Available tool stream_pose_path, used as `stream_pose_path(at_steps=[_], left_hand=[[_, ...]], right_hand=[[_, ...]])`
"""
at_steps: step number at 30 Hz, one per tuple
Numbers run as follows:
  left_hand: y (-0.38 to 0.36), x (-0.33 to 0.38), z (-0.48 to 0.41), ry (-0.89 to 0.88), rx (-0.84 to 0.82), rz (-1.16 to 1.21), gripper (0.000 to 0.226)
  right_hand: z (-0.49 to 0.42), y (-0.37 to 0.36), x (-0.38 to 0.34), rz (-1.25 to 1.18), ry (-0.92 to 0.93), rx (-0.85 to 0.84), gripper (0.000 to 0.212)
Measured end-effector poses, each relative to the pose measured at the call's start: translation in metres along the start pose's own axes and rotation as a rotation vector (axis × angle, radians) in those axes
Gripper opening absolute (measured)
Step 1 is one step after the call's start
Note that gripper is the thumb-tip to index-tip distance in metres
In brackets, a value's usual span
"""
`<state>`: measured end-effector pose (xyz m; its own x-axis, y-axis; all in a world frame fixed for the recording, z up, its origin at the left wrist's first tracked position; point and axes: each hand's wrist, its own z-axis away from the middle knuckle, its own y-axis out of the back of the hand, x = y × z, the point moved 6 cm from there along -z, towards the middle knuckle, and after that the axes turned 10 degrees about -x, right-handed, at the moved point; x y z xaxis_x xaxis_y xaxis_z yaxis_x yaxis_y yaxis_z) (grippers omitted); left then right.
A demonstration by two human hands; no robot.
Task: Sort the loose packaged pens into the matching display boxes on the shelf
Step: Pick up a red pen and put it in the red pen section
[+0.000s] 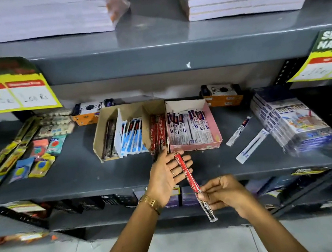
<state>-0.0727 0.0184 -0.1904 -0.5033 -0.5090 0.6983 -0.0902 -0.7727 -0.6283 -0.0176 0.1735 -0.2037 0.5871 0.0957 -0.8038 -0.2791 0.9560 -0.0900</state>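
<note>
Risk, misfiling: my right hand [224, 194] pinches the red packaged pen [190, 180] over the shelf's [83, 177] front edge, left hand [167, 172] open beneath. I judge it could slip floorward, or land in the pink box [215, 128] beside the red pens [158, 134].

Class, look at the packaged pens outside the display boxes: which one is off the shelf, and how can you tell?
The red-wrapped pen: the right hand pinches it, its top against the open left hand. The two white-and-blue pens lie loose on the shelf.

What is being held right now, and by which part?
A red packaged pen, pinched by the right hand near its lower, clear end; its top lies against the open left hand.
</note>
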Motion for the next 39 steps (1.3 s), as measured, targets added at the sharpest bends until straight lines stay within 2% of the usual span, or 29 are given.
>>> stream_pose_path(at_steps=[7, 10, 12, 15, 17, 20, 22, 25, 28, 33, 36, 39], left_hand=[[0.016, 0.014, 0.007, -0.036, 0.018, 0.018, 0.045], [0.033, 0.031, 0.015, -0.173, 0.127, -0.159, 0.031], [0.046, 0.045, 0.027, -0.361, 0.169, -0.372, 0.022], [0.071, 0.065, 0.048, -0.620, 0.239, -0.992, 0.017], [0.090, 0.067, 0.052, -0.648, 0.316, -1.391, 0.019], [0.114, 0.059, 0.046, -0.570, 0.337, -1.636, 0.025], [0.121, 0.052, 0.039, -0.566, 0.303, -1.710, 0.030], [0.123, 0.048, 0.036, -0.677, 0.297, -1.755, 0.034], [0.127, 0.052, 0.038, -0.771, 0.308, -1.740, 0.026], [0.123, 0.050, 0.038, -0.796, 0.267, -1.792, 0.031], [0.123, 0.049, 0.036, -0.772, 0.265, -1.792, 0.024], [0.123, 0.050, 0.037, -0.703, 0.333, -1.715, 0.026]], right_hand=[[-0.006, -0.023, -0.013, 0.032, 0.052, -0.010, 0.013], [-0.010, -0.037, -0.043, 0.063, 0.149, -0.017, 0.016], [-0.018, -0.043, -0.072, 0.089, 0.219, 0.036, 0.015], [-0.042, -0.046, -0.118, 0.201, 0.270, 0.181, 0.029], [-0.065, -0.052, -0.143, 0.320, 0.280, 0.247, 0.029], [-0.101, -0.065, -0.168, 0.626, 0.272, 0.327, 0.030], [-0.122, -0.074, -0.177, 0.808, 0.255, 0.381, 0.028], [-0.143, -0.088, -0.182, 1.009, 0.192, 0.401, 0.033], [-0.158, -0.096, -0.182, 1.104, 0.121, 0.382, 0.029], [-0.160, -0.093, -0.181, 1.167, 0.084, 0.428, 0.027], [-0.149, -0.087, -0.182, 1.104, 0.117, 0.422, 0.032], [-0.128, -0.066, -0.176, 0.680, 0.242, 0.349, 0.031]])
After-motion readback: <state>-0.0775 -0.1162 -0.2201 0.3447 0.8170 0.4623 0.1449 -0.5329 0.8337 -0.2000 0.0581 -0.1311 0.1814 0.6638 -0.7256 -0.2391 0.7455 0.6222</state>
